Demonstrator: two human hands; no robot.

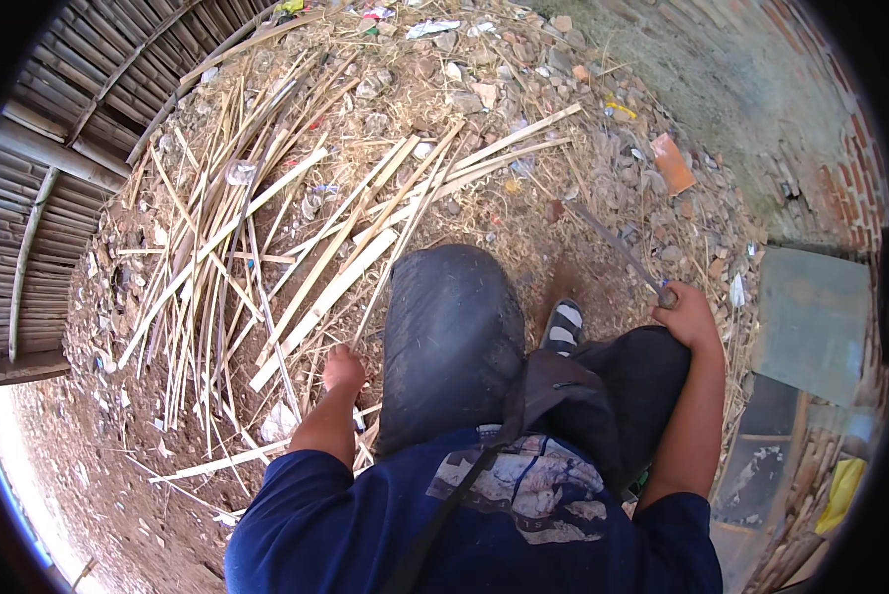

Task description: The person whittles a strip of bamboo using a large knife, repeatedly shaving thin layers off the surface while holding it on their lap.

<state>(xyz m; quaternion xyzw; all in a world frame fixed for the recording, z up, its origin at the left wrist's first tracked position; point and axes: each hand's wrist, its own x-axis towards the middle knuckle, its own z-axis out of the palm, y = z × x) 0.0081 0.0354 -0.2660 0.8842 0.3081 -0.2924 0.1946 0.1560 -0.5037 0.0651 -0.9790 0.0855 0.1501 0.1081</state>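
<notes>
My left hand (pixel 343 370) is closed beside my left knee, and the lower end of a thin bamboo strip (pixel 401 252) meets its fingers. That strip slants up and away over other pale split bamboo strips (pixel 335 282) on the ground. Over my right knee, my right hand (pixel 690 315) is wrapped round the handle of a long dark-bladed knife (pixel 618 243). The blade points up and to the left, apart from the strips. Part of the handle is hidden in my fist.
A big heap of bamboo strips (pixel 211 257) lies to the left on dirt with stones and litter. A slatted bamboo wall (pixel 33 228) stands far left. At the right are a brick wall (pixel 845 188), a grey panel (pixel 811 322) and an orange brick piece (pixel 673 164).
</notes>
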